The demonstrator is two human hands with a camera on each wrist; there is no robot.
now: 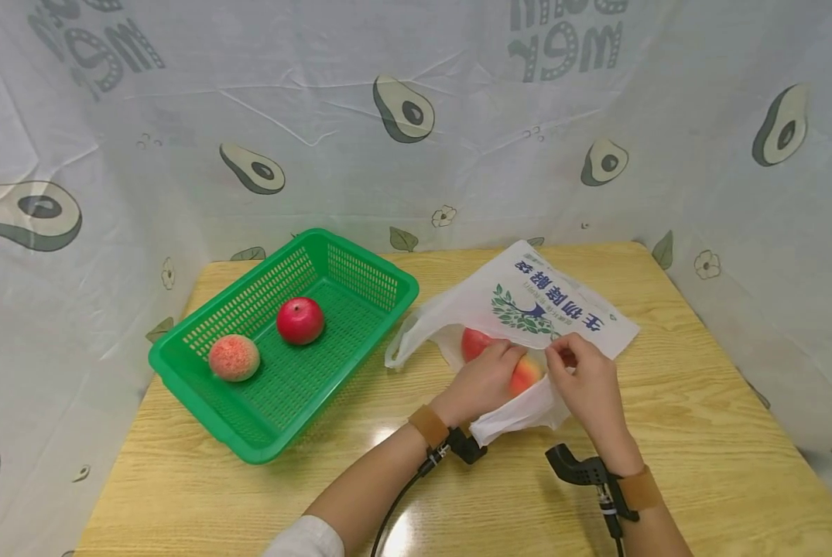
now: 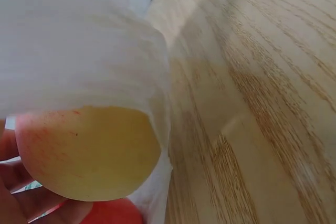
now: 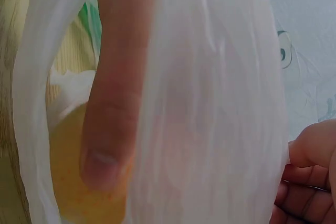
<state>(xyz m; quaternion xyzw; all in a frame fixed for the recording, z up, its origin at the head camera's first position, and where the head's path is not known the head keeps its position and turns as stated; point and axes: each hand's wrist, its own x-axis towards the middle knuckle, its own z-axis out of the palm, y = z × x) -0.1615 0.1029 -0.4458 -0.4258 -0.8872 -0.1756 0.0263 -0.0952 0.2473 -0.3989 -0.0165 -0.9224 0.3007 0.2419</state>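
Observation:
My left hand (image 1: 481,381) is at the mouth of the white plastic bag (image 1: 450,309), gripping a round yellow-and-red fruit (image 2: 94,153). In the left wrist view its fingers curl round the fruit's side, and bag film covers the top. Behind that hand a red fruit (image 1: 474,343) lies in the bag opening, partly hidden by the film. My right hand (image 1: 588,381) pinches the bag's edge between thumb and fingers, just right of the yellow-and-red fruit. The right wrist view shows the lifted film stretched from these fingertips, with the left thumb (image 3: 113,129) on the fruit.
A green plastic basket (image 1: 360,363) stands on the left of the wooden table (image 1: 708,433), holding a red apple (image 1: 300,320) and a speckled peach (image 1: 234,357). A white curtain (image 1: 332,186) printed with avocados hangs behind the table and along both sides.

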